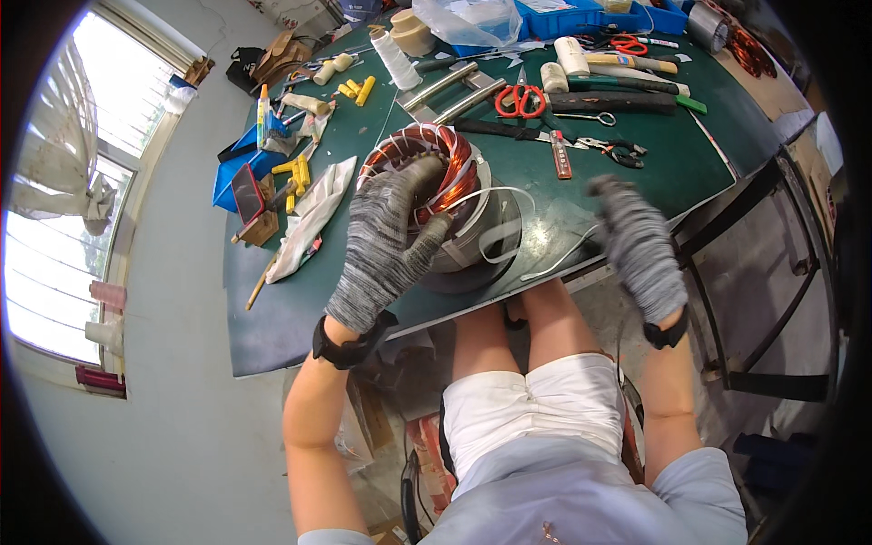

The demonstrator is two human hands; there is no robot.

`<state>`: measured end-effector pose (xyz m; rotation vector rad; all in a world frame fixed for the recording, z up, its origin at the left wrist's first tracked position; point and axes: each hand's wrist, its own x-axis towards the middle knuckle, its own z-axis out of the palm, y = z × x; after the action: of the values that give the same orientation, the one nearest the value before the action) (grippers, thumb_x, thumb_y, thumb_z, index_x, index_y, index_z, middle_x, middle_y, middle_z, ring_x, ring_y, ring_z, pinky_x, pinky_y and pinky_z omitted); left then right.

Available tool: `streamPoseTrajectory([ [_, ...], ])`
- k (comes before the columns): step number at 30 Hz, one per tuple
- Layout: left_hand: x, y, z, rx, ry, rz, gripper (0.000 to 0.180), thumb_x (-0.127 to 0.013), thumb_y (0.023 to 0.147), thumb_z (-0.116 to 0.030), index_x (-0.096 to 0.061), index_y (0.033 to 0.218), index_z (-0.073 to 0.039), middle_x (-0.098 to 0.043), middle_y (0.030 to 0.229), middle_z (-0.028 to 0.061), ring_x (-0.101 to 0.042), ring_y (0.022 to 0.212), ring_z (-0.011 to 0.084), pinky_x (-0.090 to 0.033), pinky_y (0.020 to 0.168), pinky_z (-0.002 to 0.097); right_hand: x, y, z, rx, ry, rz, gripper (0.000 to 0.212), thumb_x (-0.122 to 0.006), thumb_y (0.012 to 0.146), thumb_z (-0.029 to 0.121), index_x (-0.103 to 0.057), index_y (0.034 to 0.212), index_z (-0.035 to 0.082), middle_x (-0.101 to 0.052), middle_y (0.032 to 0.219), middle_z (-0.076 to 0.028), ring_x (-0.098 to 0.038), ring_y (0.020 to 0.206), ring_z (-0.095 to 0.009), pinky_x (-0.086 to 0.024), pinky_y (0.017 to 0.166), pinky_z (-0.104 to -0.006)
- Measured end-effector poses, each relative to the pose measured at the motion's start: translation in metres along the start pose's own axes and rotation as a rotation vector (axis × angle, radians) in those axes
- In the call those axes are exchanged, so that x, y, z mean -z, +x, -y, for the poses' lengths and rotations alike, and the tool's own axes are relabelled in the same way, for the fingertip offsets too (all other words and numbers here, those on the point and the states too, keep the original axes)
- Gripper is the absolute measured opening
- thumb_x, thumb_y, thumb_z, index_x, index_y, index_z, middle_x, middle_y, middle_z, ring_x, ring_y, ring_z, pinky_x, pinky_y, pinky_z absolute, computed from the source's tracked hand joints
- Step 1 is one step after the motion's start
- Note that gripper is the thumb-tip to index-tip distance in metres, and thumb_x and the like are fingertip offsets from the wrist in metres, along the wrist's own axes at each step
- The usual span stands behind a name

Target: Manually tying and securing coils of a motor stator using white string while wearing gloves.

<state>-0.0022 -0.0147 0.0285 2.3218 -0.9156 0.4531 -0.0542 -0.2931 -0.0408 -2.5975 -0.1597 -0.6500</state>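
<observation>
A motor stator [461, 250] stands on the near edge of the green table, its copper winding [456, 186] ringed with white lacing. My left hand [386, 236], in a grey knitted glove, is closed over the winding's left side; the fingers reach into the middle, where their tips are hidden. White cord [556, 267] loops off the stator and runs right to my right hand [640, 250]. That hand, gloved alike and smeared by motion, is raised off the table's front edge with fingers drawn together at the cord's end.
Behind the stator lie red-handled scissors [520, 102], pliers [618, 150], a metal frame [454, 94] and mallets [571, 56]. A cone of white thread [395, 59] stands at the back. Left are a white cloth [313, 218] and a phone [247, 193]. A black metal frame [772, 272] stands right.
</observation>
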Motion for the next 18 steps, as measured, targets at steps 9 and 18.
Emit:
streamPoseTrajectory([
  [9, 0.007, 0.005, 0.001, 0.093, 0.163, 0.195, 0.051, -0.062, 0.081, -0.022, -0.05, 0.128, -0.005, -0.057, 0.118, 0.0179, -0.054, 0.109, 0.0329, -0.039, 0.097, 0.0406, -0.049, -0.002, 0.078, 0.178, 0.692, -0.214, 0.023, -0.062, 0.077, 0.003, -0.051, 0.097, 0.011, -0.059, 0.077, -0.01, -0.06, 0.07, -0.028, -0.049, 0.06, -0.0355],
  [18, 0.02, 0.018, -0.016, 0.077, 0.511, 0.448, 0.059, -0.059, 0.081, -0.045, -0.051, 0.124, -0.006, -0.044, 0.134, 0.0172, -0.032, 0.131, 0.0363, -0.021, 0.108, 0.0468, -0.067, -0.008, 0.092, -0.176, 1.066, -0.17, 0.028, -0.054, 0.085, 0.009, -0.047, 0.113, 0.005, -0.058, 0.094, -0.012, -0.059, 0.091, -0.029, -0.047, 0.086, -0.0407],
])
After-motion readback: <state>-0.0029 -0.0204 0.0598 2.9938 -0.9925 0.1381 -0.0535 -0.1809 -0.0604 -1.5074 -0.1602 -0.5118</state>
